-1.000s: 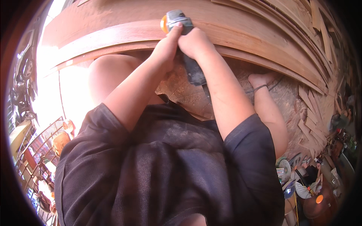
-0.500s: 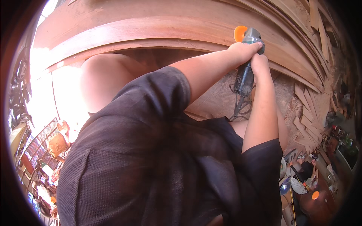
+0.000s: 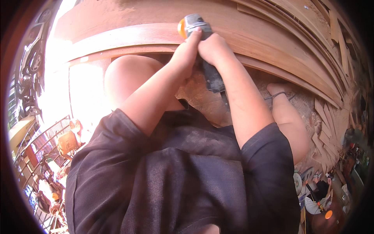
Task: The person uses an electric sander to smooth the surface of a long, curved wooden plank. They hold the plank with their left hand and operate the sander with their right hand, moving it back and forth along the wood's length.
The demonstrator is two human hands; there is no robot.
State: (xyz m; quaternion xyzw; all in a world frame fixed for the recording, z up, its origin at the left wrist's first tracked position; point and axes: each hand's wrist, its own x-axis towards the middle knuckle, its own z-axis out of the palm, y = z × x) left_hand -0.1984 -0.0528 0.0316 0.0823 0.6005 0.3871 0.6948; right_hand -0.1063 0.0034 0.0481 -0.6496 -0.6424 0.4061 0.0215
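Both my hands are wrapped round an angle grinder [image 3: 214,80] with a grey metal head, a dark body and an orange disc [image 3: 181,29]. My left hand [image 3: 188,48] closes round it just below the head, thumb laid up against the metal. My right hand [image 3: 213,47] grips the body right beside it. The disc end is over the long reddish wooden board [image 3: 136,34] in front of me; whether it touches the wood I cannot tell. From the grinder's rear end a cord [image 3: 224,98] runs down, partly hidden by my right forearm.
More long boards [image 3: 288,29] lie stacked at the far right. Thin wood offcuts [image 3: 324,130] are piled on the dusty ground at right. Various tools and a round orange disc [image 3: 329,215] sit at lower right. A metal rack [image 3: 29,150] with assorted items stands at left, near motorcycles [image 3: 35,64].
The grinder has moved left and slightly away along the board, both hands still round it. My left elbow has bent outward.
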